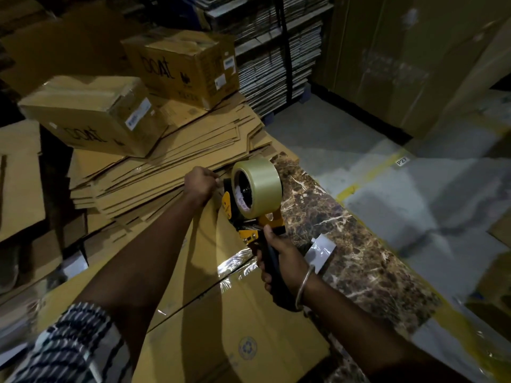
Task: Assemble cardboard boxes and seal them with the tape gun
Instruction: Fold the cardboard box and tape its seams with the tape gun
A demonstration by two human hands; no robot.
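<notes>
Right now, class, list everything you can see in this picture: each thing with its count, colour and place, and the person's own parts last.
Cardboard box being sealed: one, brown, front centre, clear tape along its seam.
Tape gun: one, yellow and black, over the box's far end.
Tape roll: one, pale yellowish, mounted on the tape gun.
Flattened cardboard stack: many sheets, brown, left of centre.
Closed boxes: two, brown, on top of that stack.
Marble counter: one, dark brown with veins, right of the box.
Bundled flat sheets: many, pale-edged, stacked at the back.
Floor: grey with yellow lines, right.
Bangle: one, metal, on right wrist.
Left hand: grips at the box's far edge.
Right hand: grips the tape gun's handle.
</notes>
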